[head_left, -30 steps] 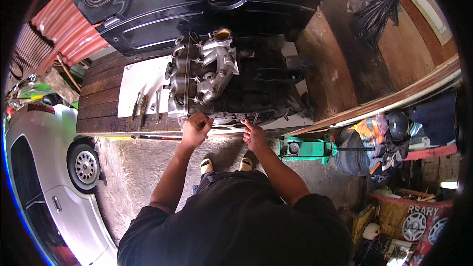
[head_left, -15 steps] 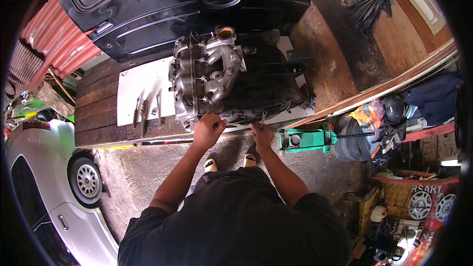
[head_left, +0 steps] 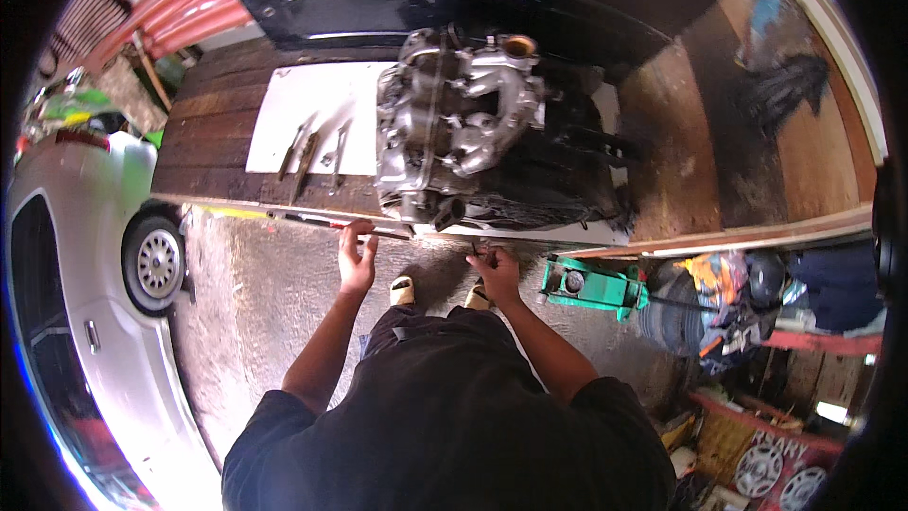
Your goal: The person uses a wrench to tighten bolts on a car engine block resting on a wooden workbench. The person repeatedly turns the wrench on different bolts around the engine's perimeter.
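My left hand [head_left: 357, 263] is at the front edge of the wooden bench [head_left: 203, 147], with thumb and fingers apart and nothing clearly in it. My right hand [head_left: 498, 276] is closed, low in front of the engine, on a small wrench [head_left: 483, 248]; only a blurred end of it shows past my fingers. Both hands are on the near side of a silvery engine [head_left: 430, 123] with a curved manifold [head_left: 501, 118] and a dark lower part. Left of it, several hand tools [head_left: 307, 156] lie across a white board [head_left: 317, 99] and the bench wood.
A green floor jack [head_left: 591, 284] stands to the right of my legs, beside a tyre [head_left: 670, 312] and piled cloths. At the left is a pale car [head_left: 90, 293]. A black vehicle panel [head_left: 378, 0] rises behind the bench, and wooden boards [head_left: 662, 142] flank its right.
My view has shifted, so the bench and engine sit higher and further right. My left hand has moved away from the engine leftward along the bench edge. The wrench in my right hand has dropped lower.
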`<move>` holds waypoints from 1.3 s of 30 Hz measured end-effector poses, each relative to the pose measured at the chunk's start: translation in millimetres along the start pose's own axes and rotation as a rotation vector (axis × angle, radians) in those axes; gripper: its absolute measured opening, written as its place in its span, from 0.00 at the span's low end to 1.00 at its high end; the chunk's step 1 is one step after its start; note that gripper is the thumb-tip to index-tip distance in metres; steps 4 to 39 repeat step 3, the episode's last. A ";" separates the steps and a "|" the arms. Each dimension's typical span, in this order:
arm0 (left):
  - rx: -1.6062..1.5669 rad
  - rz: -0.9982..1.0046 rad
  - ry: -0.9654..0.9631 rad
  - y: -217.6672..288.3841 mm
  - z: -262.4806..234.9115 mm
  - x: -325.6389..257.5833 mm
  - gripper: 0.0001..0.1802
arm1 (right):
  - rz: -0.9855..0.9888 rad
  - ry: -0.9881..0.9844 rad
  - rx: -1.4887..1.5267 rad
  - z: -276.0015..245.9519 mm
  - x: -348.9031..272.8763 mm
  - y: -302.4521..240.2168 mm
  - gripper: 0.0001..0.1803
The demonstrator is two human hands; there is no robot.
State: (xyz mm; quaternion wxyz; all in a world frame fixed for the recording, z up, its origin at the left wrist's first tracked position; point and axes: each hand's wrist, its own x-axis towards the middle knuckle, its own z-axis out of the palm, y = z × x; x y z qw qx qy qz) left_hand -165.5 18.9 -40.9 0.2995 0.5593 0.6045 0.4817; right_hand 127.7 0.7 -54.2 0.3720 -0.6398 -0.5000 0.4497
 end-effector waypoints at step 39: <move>0.041 -0.057 0.031 -18.1 -3.6 -15.1 0.16 | -0.119 -0.129 -0.129 15.2 -1.8 0.0 0.14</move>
